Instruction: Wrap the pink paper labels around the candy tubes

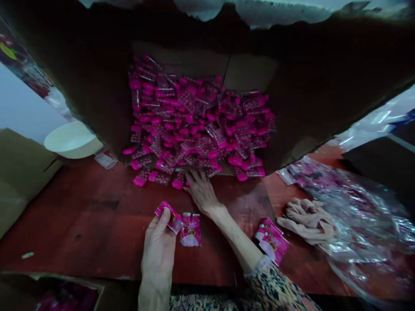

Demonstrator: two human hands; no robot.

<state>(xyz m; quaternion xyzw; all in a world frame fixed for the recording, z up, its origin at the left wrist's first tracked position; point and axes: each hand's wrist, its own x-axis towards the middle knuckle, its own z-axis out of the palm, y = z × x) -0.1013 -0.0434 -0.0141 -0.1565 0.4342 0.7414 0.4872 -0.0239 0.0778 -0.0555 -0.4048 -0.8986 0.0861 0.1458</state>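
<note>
**Holding one pink packet (168,217) in left hand (158,246); right hand (202,192) open by the heap**

Left edge: brown cardboard panel (19,181); cream plastic basin (73,140) behind it, a small clear sachet (105,160) lying near the basin. Bottom-left corner: cardboard box (65,296), pink contents dim and unidentifiable. Work surface is a red-brown wooden table (81,216).

Left hand closed on the packet, gripping it between thumb and fingers. A second printed packet (190,230) lies flat just to the right, touching neither hand. Both packets are pink and white with a round emblem; the lettering is too blurred and small to read, so no brand can be recorded.

Centre: large open cardboard box (82,86) tipped toward the person, holding a heap of pink-capped blister strips (194,121) in clear sleeves. Several have spilled over its lip onto the table.

Right hand lies open, palm down, fingers (196,176) spread just beside the spilled strips; patterned sleeve (272,285) on that forearm.

Right of it: a stack of printed packets (271,240), crumpled beige cloth (308,220), and a clear plastic bag (359,207) with pink showing through.
</note>
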